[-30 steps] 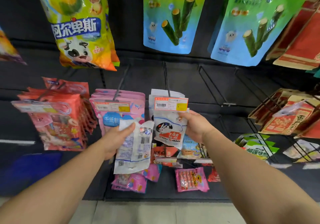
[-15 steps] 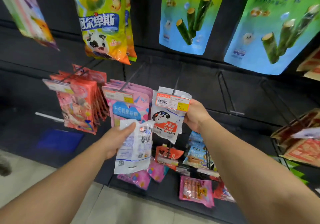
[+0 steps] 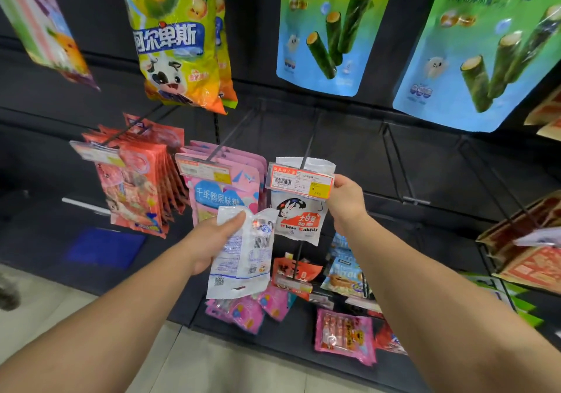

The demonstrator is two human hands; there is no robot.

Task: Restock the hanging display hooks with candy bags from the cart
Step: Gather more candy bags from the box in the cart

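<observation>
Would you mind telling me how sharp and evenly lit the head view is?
Head view: even light, wide-angle bending at the edges; the price tag and the white candy bag in the left hand read soft, their small print illegible; glare on the yellow bag.

A blue and green glossy pouch printed with seaweed rolls was seen at the upper centre of the frame, hung against a black panelled back wall. A second, larger pouch of the same kind was shown at the upper right. Red and tan paper packets were stacked at the right edge, with green packets below them. A blue rectangle was seen on the dark base at the lower left. A pale tiled floor was shown along the bottom, and a blurred grey object, not identifiable, at the left edge.
</observation>
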